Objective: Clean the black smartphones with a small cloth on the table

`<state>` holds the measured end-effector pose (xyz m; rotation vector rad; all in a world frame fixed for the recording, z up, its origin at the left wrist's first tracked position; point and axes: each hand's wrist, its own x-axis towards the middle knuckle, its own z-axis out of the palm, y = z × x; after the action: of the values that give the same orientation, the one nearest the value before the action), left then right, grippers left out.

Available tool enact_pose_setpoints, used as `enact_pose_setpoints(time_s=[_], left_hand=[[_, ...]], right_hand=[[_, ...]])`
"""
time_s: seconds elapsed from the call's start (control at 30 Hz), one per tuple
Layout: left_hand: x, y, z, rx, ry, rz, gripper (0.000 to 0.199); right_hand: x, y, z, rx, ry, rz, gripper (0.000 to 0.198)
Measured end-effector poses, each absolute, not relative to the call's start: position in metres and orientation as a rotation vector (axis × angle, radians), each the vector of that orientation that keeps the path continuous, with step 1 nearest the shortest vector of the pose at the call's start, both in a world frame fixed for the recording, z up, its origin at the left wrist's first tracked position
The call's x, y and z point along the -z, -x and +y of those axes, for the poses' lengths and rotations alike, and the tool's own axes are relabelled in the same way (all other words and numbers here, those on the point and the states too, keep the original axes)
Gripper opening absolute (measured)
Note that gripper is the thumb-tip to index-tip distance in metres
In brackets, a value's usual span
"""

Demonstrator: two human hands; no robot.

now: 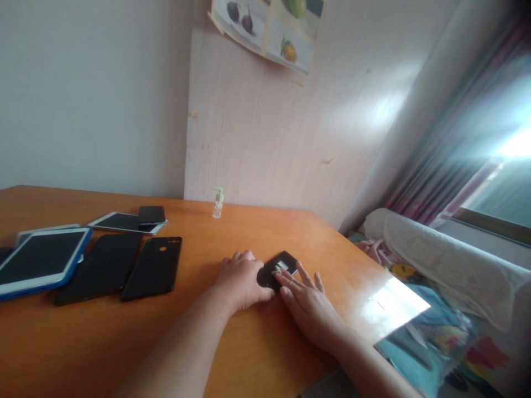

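Observation:
A small black phone-like device (292,257) with a pale label on its upper face lies on the orange-brown wooden table (244,354). My left hand (243,279) is wrapped around its left end, the thumb along the near side. Stretched out and spread, the fingers of my right hand (309,307) rest on the device's top, near the label. A bit of white shows at the right fingertips; I cannot tell what it is. My hands cover much of the device.
Left of my hands lie a black phone case (153,271), a larger black slab (102,268), a blue-edged tablet (45,257), a white-edged tablet (120,222) and a dark phone (151,214) on it. A small clear pump bottle (218,203) stands at the back. Bedding (440,265) lies beyond the table's right edge.

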<state>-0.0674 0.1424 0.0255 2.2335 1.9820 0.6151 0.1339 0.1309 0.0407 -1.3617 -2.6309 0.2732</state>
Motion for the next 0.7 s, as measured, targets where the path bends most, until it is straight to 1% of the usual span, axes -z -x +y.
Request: enact_pose_setpoints(time_s=[0.17,0.3,0.47,0.6,0.7], left_hand=[[-0.026,0.068,0.142,-0.619,-2.243,1.969,0.050],[-0.025,0.068,0.142,-0.608,-2.241,1.973,0.053],[-0.025,0.068,0.142,-0.623,-2.246,1.965,0.049],[-0.026,0.068,0.142,-0.600,-2.239,1.970,0.054],[-0.027,0.068,0.141,-0.612,-2.240,1.955,0.052]], right_hand=[[-0.040,-0.134,0.133,-0.321,1.285,-2.658,0.051],[-0.040,-0.134,0.137,-0.321,1.365,-2.596,0.051],[-0.040,-0.131,0.138,-0.388,1.262,-2.649,0.051],[-0.040,-0.129,0.143,-0.341,1.346,-2.599,0.052],[-0.041,-0.127,0.143,-0.348,1.264,-2.649,0.052]])
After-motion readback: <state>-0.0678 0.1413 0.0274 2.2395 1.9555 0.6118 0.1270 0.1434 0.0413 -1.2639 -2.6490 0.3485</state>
